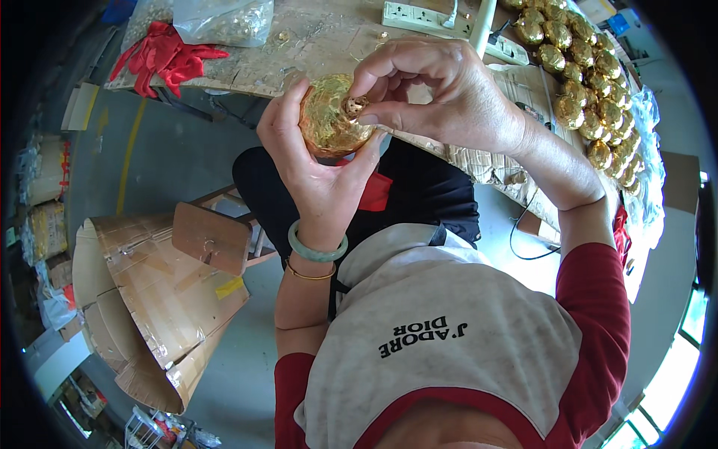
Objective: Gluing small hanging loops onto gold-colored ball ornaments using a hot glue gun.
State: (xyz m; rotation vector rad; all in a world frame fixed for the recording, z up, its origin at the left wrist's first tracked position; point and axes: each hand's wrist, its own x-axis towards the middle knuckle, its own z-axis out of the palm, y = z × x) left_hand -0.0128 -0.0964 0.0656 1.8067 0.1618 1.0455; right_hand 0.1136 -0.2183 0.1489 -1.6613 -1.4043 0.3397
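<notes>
A shiny gold foil-covered ball (329, 120) rests in my left hand (318, 176), whose fingers and thumb wrap its sides. My right hand (441, 93) pinches a small brownish-gold piece (354, 106) between thumb and forefinger, against the ball's right side. Whether that piece is fixed to the ball or only pressed on it, I cannot tell. Both hands are raised just in front of the table's near edge, above my lap. Part of a red cloth (375, 193) shows below the ball.
Many similar gold balls (583, 67) are massed at the table's right. A red ribbon bundle (166, 58) and a clear plastic bag (224, 21) lie at the left end. Power strips (422, 18) sit at the back. A cardboard box (161, 299) and wooden stool (212, 238) stand on the floor at left.
</notes>
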